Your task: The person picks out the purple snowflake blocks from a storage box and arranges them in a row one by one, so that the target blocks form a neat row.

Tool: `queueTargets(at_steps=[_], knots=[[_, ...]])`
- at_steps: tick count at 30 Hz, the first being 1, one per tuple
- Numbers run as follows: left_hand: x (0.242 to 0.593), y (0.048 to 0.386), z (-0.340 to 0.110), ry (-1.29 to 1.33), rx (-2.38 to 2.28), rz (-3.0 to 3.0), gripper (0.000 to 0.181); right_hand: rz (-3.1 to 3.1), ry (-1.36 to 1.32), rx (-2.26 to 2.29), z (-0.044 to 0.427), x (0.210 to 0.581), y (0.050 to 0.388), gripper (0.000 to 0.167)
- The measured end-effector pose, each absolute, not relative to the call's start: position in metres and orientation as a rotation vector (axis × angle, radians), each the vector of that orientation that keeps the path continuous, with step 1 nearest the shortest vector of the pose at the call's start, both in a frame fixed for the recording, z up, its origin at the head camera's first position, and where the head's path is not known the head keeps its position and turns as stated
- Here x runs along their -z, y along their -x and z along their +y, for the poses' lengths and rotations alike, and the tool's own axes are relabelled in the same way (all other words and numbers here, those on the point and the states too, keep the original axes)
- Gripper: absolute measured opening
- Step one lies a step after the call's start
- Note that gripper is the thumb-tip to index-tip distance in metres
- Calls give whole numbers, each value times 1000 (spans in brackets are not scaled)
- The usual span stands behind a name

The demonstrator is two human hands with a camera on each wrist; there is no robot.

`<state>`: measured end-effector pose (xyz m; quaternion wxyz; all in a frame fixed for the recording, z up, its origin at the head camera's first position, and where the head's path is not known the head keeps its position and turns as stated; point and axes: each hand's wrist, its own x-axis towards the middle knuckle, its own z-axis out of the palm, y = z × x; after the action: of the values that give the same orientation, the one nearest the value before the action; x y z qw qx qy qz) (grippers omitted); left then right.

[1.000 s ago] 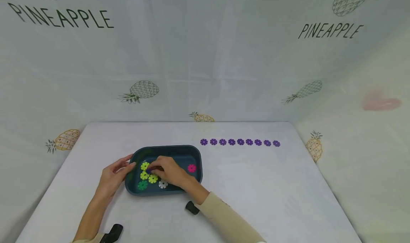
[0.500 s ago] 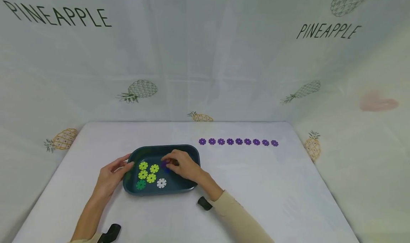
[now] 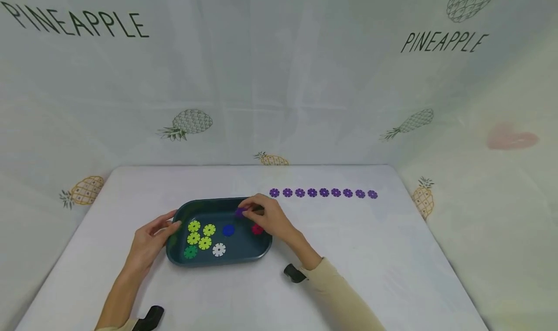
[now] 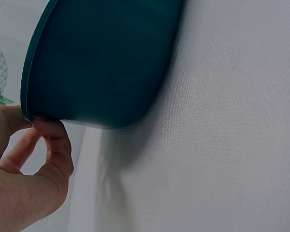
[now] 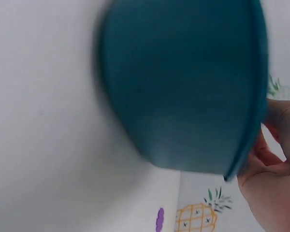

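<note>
My left hand (image 3: pixel 149 242) grips the left end of a dark teal tray (image 3: pixel 183 260), thumb on the rim. In the left wrist view its thumb and fingers pinch the rim of the tray (image 4: pixel 106 63). Over the tray's far right part, my right hand (image 3: pixel 271 218) pinches a purple flower-shaped disc (image 3: pixel 240 212). Inside the tray lie several yellow discs (image 3: pixel 205 243), a green disc (image 3: pixel 190 252), a white disc (image 3: pixel 219 249), a blue disc (image 3: pixel 228 230) and a pink-red disc (image 3: pixel 257 229) partly under the right hand. The right wrist view hides the pinched disc behind the tray wall.
A straight row of several purple discs (image 3: pixel 324 192) lies on the white table (image 3: pixel 348 253), right of and beyond the tray. Behind the table hangs a pale curtain (image 3: pixel 279 79) printed with pineapples.
My right hand has moved right across the tray with the purple disc. The blue disc now shows in the tray's middle, uncovered. The left hand keeps its grip on the tray.
</note>
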<state>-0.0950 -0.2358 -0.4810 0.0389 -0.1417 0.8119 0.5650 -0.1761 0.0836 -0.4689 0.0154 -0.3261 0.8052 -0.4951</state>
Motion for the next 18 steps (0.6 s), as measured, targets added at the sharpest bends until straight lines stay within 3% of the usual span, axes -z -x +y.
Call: queueTargets(at_steps=[18], knots=[[485,97,-237,453,-1729,2465,69,2599,645,1788,145,468,192,22]])
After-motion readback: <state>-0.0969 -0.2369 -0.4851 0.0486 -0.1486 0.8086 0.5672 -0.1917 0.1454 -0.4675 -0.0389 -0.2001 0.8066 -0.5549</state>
